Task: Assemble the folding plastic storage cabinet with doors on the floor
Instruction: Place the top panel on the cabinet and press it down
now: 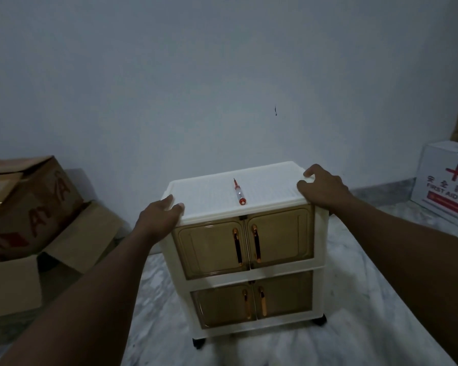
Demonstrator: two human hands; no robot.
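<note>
A cream plastic cabinet [212, 196] stands upright on black wheels in the middle of the floor. It has two tiers of amber see-through doors [212, 247] with copper handles, all closed. My left hand [160, 216] grips the front left corner of its white top panel. At the top's right edge, my right hand [320, 190] holds on with the fingers curled over the rim. A red and clear screwdriver [239, 192] lies loose on the top between my hands.
Opened cardboard boxes [32, 212] sit on the floor at the left. A white first aid box [450, 186] stands at the right by the wall. A blank wall is right behind the cabinet. The floor is pale marble [368, 299].
</note>
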